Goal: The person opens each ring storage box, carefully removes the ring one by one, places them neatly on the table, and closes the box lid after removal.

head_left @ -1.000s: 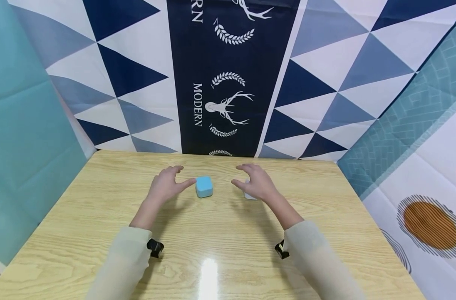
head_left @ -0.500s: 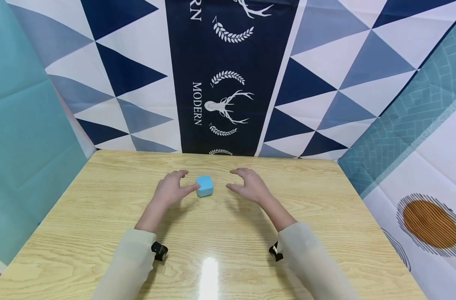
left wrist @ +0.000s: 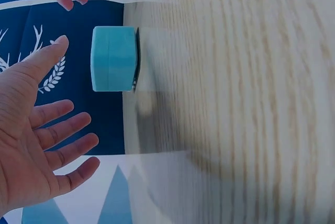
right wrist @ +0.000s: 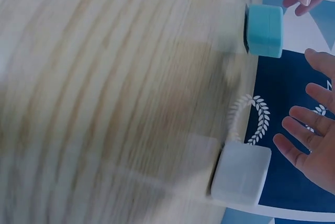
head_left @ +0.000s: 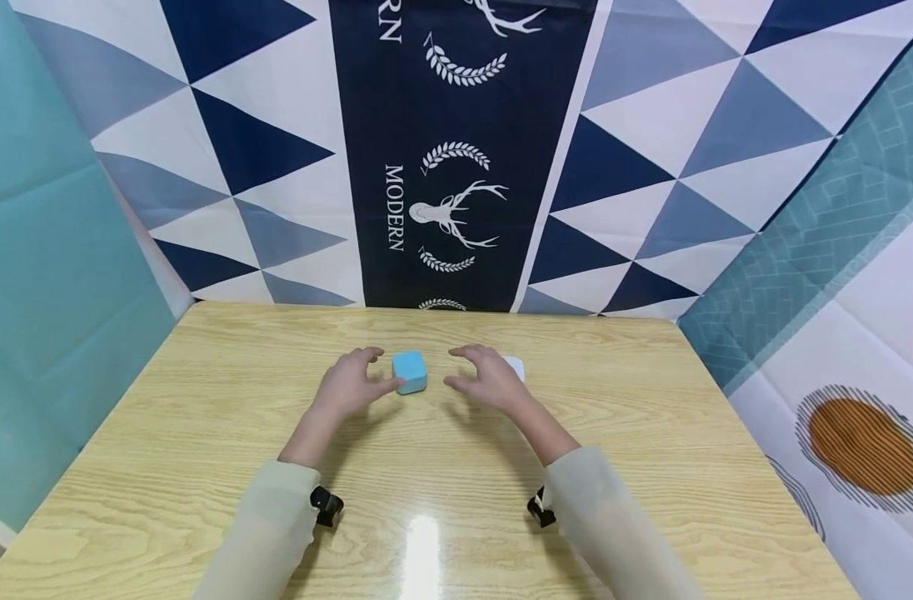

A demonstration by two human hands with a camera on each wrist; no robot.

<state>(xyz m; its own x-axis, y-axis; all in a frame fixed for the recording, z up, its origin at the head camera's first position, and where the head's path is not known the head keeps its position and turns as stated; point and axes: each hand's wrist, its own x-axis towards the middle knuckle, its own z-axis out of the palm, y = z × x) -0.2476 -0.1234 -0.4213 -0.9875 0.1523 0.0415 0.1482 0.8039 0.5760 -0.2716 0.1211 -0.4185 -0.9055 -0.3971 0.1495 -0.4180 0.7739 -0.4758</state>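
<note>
a blue cube [head_left: 409, 372] was flanked mid-table [head_left: 202, 433] by two open-fingered hands, left hand [head_left: 349, 382] and right hand [head_left: 488, 380]; a white cube [right wrist: 240, 174] was fully seen only from the right wrist.

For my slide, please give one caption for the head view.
Two open hands, left hand and right hand, flank a blue cube on a wooden table.
</note>
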